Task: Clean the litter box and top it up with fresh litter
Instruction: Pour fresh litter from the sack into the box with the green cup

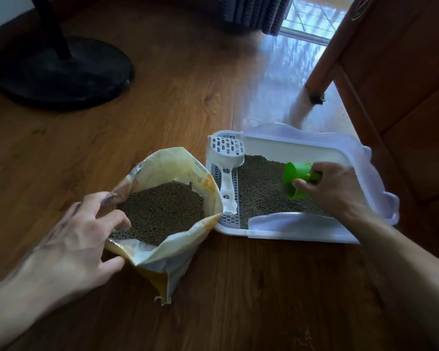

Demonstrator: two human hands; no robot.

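Head camera looks steeply down, close over the wooden floor [213,59].

Floor [178,79] is wood-look planks, smooth with a real sheen, far right bit gleams by the window. The litter box [302,235] looks like smooth white plastic with a translucent, slightly frosted rim. White scoop [226,158] is slotted plastic, kinda matt. Green cup [295,177] is bright glossy plastic. The bag [167,252] is crinkly, paper-ish outside, silvery foil at the torn edge. Litter [162,211] is dull, grainy olive-brown pellets. Fan base [61,74] far left is matt black.
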